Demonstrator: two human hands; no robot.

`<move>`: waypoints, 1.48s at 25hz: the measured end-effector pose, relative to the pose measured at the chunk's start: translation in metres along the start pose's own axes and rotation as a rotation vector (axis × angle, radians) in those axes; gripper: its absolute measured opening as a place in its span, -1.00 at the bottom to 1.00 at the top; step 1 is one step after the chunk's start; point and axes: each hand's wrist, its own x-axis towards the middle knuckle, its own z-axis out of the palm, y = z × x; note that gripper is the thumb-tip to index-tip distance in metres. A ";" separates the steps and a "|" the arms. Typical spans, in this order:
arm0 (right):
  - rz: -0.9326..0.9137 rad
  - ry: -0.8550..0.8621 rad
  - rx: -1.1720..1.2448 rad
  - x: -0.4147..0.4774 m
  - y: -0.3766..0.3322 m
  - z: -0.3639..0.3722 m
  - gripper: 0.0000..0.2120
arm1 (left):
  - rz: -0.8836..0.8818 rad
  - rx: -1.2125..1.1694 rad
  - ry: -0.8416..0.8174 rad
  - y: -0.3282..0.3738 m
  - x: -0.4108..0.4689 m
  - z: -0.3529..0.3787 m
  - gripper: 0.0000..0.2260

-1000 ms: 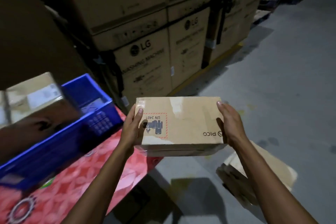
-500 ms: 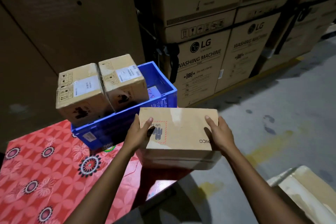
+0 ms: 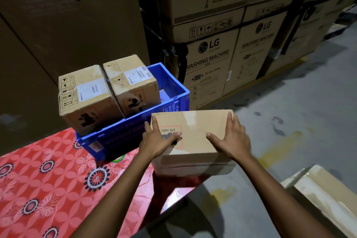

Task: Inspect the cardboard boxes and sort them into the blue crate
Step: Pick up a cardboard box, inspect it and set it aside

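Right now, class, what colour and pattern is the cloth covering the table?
Red with flower and circle motifs; the tablecloth shows in the head view.

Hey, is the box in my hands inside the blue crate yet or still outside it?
Outside. The held box, gripped by the left hand and right hand, sits in front of the blue crate.

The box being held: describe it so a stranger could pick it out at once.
Start at the red flower-patterned tablecloth and find the blue plastic crate standing on it, with two upright cardboard boxes inside. Just right of the crate, the flat brown cardboard box is gripped by both hands. Unlike its neighbours, it is outside the crate, broad face up, with a red-dashed UN 3481 label.
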 end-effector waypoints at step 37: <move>0.291 0.053 -0.027 0.045 -0.032 0.012 -0.07 | -0.058 0.211 0.193 0.027 0.041 0.012 -0.15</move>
